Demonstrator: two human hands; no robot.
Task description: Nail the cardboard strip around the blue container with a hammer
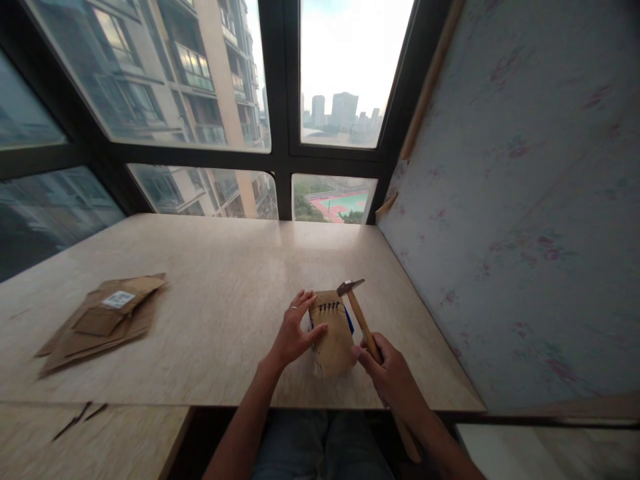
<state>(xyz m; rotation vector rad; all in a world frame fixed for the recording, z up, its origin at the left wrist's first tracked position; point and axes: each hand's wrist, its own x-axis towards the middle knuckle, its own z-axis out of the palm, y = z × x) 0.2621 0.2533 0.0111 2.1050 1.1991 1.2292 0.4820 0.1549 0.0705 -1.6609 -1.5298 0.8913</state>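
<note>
A brown cardboard-covered block point(333, 343) lies on the tabletop in front of me. A row of several short dark marks, like nails or stitches, crosses its upper part, and a blue edge shows at its right side. My left hand point(296, 328) rests on the block's left side, fingers stretched out at the upper left corner and thumb apart on its face. In my right hand point(387, 367) is a hammer point(361, 317), gripped around its wooden handle. The metal hammer head is over the block's upper right corner, and the handle's end sticks out below my hand.
Flattened brown cardboard pieces point(107, 317), with a white label on top, lie at the left of the pale tabletop point(215, 300). Thin dark pieces point(75, 420) are on a lower surface at front left. Windows point(340, 73) stand behind, a patterned wall point(525, 233) at right.
</note>
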